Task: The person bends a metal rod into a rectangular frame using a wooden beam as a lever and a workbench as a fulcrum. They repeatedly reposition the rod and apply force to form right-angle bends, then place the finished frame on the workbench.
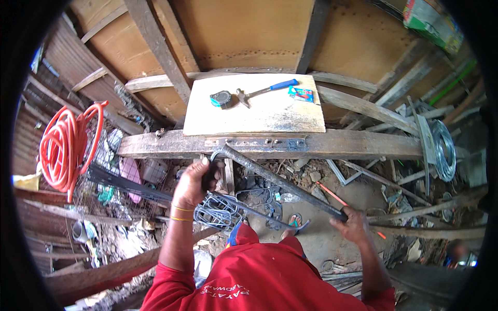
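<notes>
A long dark bar (pixel 282 181) slants across in front of me, its far end near the wooden beam. My right hand (pixel 350 224) is closed around its near, lower end. My left hand (pixel 196 181) is closed near its upper end, on a thin bent metal rod (pixel 216 153); how that rod meets the bar is partly hidden by my fingers. Just beyond the bar's tip, a metal plate with upright pegs (pixel 259 142) is fixed along the wooden beam (pixel 358 145). Below my left hand hangs or lies a pile of bent metal stirrups (pixel 217 211).
On the pale board (pixel 207 122) lie a tape measure (pixel 222 99), a blue-handled claw hammer (pixel 267 90) and a small packet (pixel 301 94). An orange hose coil (pixel 63 147) hangs left, a wire coil (pixel 442 147) right. Scrap and timber rails (pixel 430 233) surround me.
</notes>
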Motion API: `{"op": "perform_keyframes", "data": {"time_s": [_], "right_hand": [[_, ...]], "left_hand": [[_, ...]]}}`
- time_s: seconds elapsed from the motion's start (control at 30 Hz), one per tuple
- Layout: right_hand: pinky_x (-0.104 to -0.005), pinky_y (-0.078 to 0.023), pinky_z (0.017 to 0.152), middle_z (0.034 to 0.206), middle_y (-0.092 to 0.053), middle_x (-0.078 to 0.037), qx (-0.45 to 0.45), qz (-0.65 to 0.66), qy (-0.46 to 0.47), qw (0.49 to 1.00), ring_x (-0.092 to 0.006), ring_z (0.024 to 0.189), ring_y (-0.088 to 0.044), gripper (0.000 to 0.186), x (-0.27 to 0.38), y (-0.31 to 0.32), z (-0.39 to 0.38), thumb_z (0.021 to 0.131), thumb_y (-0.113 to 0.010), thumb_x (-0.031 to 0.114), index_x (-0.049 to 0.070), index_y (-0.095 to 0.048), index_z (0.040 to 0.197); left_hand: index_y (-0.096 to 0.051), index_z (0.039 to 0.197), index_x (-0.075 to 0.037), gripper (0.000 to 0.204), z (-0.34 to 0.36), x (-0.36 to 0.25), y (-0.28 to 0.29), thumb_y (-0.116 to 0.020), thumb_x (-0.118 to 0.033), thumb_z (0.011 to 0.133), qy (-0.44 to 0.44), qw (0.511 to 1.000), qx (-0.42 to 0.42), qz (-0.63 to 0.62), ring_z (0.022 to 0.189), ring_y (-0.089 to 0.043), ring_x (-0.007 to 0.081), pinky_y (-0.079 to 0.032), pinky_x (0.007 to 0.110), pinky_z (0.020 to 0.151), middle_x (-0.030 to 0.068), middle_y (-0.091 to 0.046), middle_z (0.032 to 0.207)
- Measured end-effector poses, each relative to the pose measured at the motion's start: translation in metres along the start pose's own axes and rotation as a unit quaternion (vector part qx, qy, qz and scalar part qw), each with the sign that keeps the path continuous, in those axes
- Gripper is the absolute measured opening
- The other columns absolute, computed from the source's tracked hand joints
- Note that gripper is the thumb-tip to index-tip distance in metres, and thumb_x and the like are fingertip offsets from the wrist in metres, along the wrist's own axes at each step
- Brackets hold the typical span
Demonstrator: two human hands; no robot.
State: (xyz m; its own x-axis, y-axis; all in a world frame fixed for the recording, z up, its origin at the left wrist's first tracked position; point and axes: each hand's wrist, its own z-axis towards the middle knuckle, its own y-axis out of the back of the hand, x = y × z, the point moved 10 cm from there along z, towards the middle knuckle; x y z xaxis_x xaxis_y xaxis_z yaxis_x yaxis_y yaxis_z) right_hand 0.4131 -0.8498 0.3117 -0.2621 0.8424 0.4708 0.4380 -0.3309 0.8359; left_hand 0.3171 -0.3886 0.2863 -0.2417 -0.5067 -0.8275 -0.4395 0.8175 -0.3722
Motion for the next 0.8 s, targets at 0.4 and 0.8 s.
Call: {"op": "perform_keyframes", "data": {"time_s": [0.4,0.8], "right_hand": [[-0.0506,-0.053,0.089,0.104,-0.071,-0.026,0.032,-0.262,0.051,0.963,-0.0449,0.1,-0.067,0.044,-0.022,0.114,0.208,0.085,-0.074,0.042,0.003,-0.072,0.105],[-0.0518,-0.053,0.089,0.101,-0.072,-0.024,-0.092,-0.323,0.113,0.935,-0.0423,0.098,-0.068,0.043,-0.12,0.153,0.232,0.078,-0.081,0.039,0.005,-0.075,0.103]], "left_hand": [[-0.058,0.091,-0.01,0.024,0.072,0.08,-0.062,-0.053,-0.029,0.106,-0.028,0.982,-0.127,-0.14,0.053,-0.034,0.0058,-0.028,0.025,0.048,-0.0077,-0.039,0.064],[-0.056,0.089,-0.014,0.018,0.004,0.066,0.036,-0.055,-0.026,0.103,-0.07,0.948,-0.265,-0.161,0.049,-0.03,0.0047,-0.023,0.024,0.043,-0.0091,-0.036,0.062]]}}
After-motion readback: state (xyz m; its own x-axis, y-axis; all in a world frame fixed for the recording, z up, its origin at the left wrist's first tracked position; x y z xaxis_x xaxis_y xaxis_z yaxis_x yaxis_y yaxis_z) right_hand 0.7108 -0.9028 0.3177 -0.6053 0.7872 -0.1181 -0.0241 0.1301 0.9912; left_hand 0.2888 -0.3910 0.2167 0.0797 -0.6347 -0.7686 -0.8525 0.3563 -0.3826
